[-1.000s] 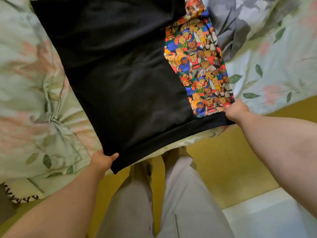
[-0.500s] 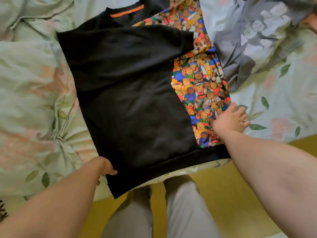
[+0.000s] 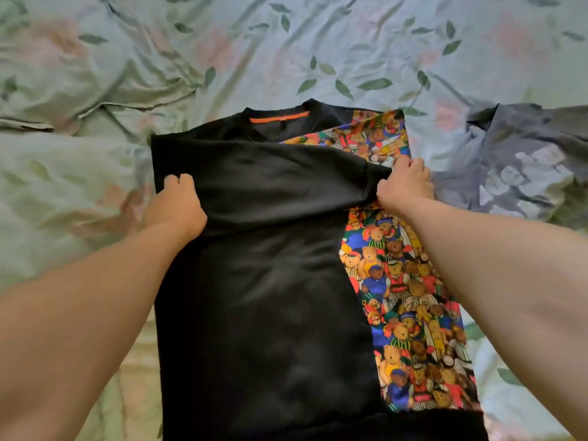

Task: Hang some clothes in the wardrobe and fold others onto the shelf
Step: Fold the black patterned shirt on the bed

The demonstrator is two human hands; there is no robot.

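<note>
both hands have moved from the hem up to the folded-over sleeve [image 3: 270, 183] of the black teddy-print shirt [image 3: 264, 297], flat on the bed [image 3: 286, 52]. left hand [image 3: 175, 208] curls its fingers round the left edge; right hand [image 3: 404, 183] pinches the cuff. an uneven pull could skew the fold.

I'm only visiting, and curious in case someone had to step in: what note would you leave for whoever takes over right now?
Left hand: grips the left edge of the shirt, at the folded sleeve.
Right hand: grips the sleeve's end, over the bear panel.
Shirt lies flat on the bed, collar away from the person. A grey garment lies crumpled to its right.
Done: one sleeve folded across the chest.
Left: probably finish folding, shelve it, then handle the grey garment. Wardrobe and shelf are out of view.
</note>
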